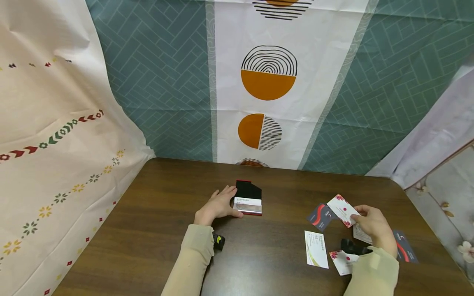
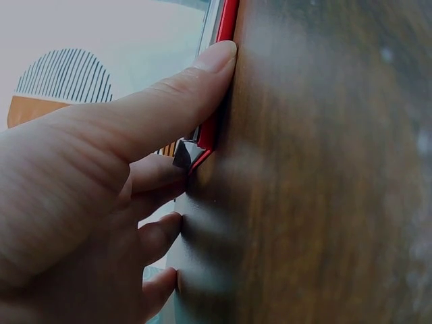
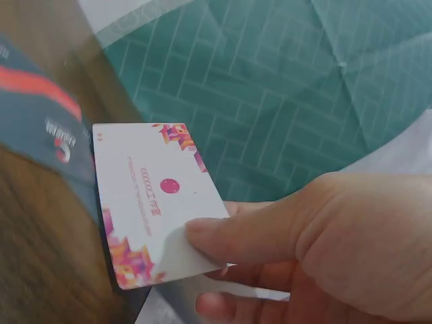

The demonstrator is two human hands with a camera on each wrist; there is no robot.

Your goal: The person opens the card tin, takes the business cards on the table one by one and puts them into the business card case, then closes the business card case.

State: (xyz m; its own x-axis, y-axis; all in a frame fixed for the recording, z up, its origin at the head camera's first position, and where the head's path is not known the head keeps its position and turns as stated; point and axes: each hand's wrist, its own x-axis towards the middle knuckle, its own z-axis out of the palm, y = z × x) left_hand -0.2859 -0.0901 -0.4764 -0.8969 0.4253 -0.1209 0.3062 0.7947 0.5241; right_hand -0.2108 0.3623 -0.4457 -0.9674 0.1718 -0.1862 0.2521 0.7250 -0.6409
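Observation:
My left hand [image 1: 219, 204] holds the near left part of a business card case [image 1: 249, 190] between thumb and fingers. The case lies on the table, black inside with red edges, and a white card [image 1: 247, 201] sits in its silver front part. In the left wrist view the thumb presses the case's red edge [image 2: 228, 20]. Over on the right, my right hand [image 1: 373, 227] pinches a white business card [image 3: 158, 202] with pink floral corners, thumb on top. That card overlaps a dark grey card with a red stripe [image 1: 319, 217].
On the brown table [image 1: 266, 255], a white card with a green curve [image 1: 316, 249] and another pink-cornered card [image 1: 342, 263] lie near the right forearm. A further dark card [image 1: 405, 246] is right of the wrist. Patterned cloth [image 1: 166, 82] hangs behind the table.

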